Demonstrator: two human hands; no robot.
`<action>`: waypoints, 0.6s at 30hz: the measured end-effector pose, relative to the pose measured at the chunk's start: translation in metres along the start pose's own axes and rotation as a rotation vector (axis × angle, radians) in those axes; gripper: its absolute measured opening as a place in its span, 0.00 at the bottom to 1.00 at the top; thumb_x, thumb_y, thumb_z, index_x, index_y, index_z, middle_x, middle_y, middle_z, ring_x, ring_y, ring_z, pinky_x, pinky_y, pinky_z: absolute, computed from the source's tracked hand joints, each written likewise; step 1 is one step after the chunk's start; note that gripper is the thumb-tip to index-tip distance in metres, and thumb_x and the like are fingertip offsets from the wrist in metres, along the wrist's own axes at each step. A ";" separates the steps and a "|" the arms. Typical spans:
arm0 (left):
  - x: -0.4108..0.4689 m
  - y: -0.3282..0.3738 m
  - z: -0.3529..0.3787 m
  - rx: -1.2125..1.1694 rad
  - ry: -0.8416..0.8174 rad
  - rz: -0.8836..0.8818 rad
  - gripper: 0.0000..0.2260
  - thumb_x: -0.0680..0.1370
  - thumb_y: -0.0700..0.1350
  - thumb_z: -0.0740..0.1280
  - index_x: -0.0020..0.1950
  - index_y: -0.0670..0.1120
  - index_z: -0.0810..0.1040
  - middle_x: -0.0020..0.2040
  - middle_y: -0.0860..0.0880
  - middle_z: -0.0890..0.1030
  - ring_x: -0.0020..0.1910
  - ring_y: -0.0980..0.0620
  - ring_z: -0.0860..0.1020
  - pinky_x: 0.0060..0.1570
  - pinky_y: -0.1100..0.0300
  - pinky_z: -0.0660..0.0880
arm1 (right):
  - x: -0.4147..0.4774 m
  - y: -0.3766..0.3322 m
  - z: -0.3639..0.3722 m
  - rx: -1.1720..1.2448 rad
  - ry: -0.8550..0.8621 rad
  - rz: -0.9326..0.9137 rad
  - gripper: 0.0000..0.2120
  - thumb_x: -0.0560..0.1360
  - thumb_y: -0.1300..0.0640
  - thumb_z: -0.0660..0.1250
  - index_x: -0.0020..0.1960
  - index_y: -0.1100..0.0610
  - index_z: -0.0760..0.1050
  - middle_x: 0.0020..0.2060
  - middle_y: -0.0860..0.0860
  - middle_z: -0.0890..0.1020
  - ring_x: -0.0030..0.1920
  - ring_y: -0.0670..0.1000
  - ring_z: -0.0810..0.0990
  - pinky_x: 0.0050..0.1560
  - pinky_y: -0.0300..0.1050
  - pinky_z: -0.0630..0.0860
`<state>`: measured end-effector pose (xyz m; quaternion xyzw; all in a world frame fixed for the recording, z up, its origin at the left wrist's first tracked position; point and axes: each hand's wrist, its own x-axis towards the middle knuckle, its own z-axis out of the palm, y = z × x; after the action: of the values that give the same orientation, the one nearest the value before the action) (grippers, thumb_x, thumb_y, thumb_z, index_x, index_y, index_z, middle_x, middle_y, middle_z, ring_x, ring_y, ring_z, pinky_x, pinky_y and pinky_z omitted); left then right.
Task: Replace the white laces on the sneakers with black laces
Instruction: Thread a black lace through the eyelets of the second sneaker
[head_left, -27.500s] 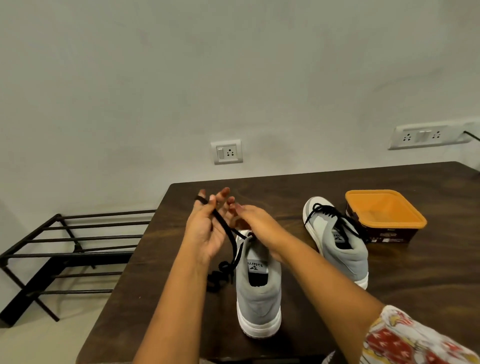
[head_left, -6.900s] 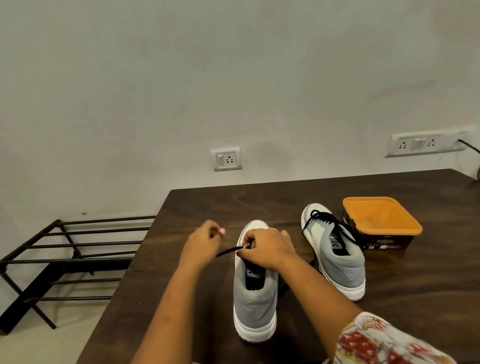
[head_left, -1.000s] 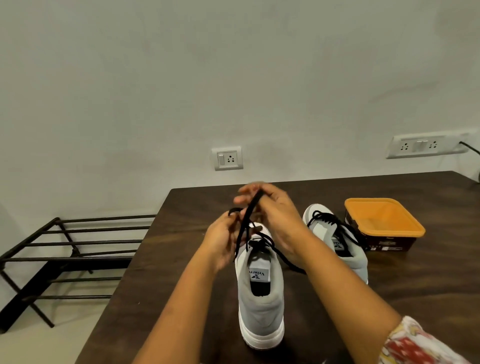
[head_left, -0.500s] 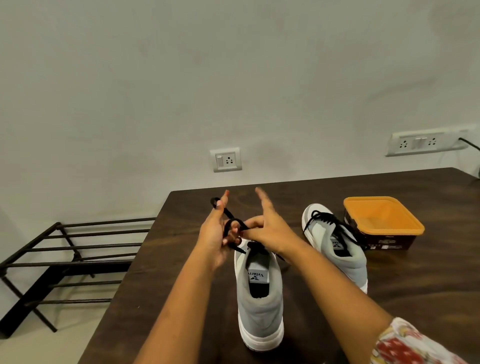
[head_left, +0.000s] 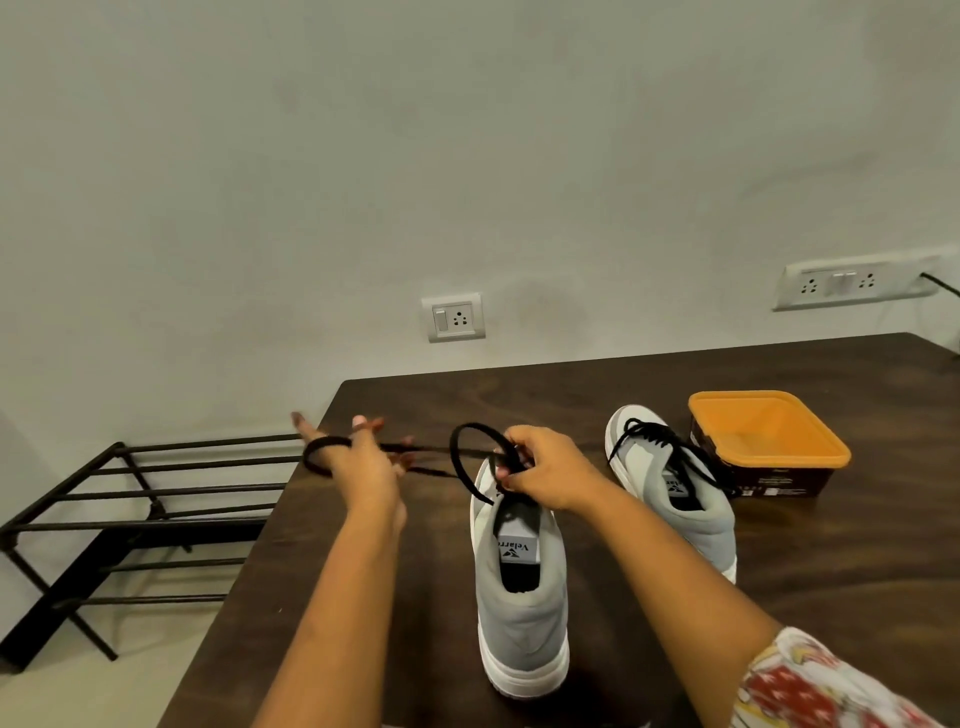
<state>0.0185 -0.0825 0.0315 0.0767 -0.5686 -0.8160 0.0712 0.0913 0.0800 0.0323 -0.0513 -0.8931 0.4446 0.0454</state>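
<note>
Dark wood fills the lower half of the view: a table (head_left: 623, 395) pushed up to a pale wall, with a black metal rack (head_left: 145, 499) on the floor off its left edge. One grey sneaker (head_left: 519, 597) stands close to the table's near edge, heel toward the person, and the black lace (head_left: 453, 457) rises from its top eyelets into a bow in the making. The right hand (head_left: 545, 473) pinches the lace just above the tongue, where one loop springs up. The left hand (head_left: 363, 467) reaches out over the left edge with fingers splayed, and the other loop is slung around it and drawn taut. That side is blurred, so I cannot tell whether a finger and thumb also nip the cord. A second sneaker (head_left: 680, 509), already laced in black, sits toward the far right just beside an orange tub (head_left: 769, 441). The lace looks light, limp and fairly slick, so it will likely slide unless gripped close to the crossing rather than out at the loop ends. The shoe itself seems light, with a soft upper, and a hard tug could drag it across the wood. Pulling both loops evenly while holding near the knot should seat the bow.
</note>
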 end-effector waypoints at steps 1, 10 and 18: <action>0.006 -0.001 -0.007 0.042 0.062 -0.022 0.26 0.82 0.46 0.57 0.75 0.63 0.49 0.56 0.47 0.77 0.34 0.50 0.78 0.30 0.60 0.75 | 0.000 0.001 0.000 0.047 -0.033 0.027 0.13 0.73 0.70 0.65 0.47 0.52 0.73 0.39 0.48 0.81 0.41 0.44 0.79 0.41 0.33 0.73; -0.006 -0.003 -0.015 1.283 -0.384 -0.177 0.19 0.79 0.57 0.59 0.41 0.42 0.76 0.40 0.47 0.82 0.39 0.46 0.82 0.49 0.54 0.79 | -0.002 -0.001 -0.014 0.327 -0.133 0.073 0.19 0.76 0.71 0.54 0.62 0.53 0.63 0.41 0.53 0.84 0.43 0.49 0.81 0.50 0.42 0.76; -0.029 -0.025 0.015 0.712 -0.807 -0.249 0.07 0.80 0.46 0.63 0.57 0.48 0.74 0.54 0.45 0.79 0.46 0.52 0.77 0.40 0.62 0.75 | -0.007 0.006 -0.018 0.514 -0.081 0.122 0.28 0.76 0.72 0.53 0.67 0.46 0.65 0.45 0.55 0.83 0.28 0.45 0.72 0.39 0.39 0.74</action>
<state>0.0433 -0.0540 0.0141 -0.1563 -0.7780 -0.5403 -0.2798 0.1008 0.0964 0.0379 -0.0738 -0.7473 0.6604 -0.0057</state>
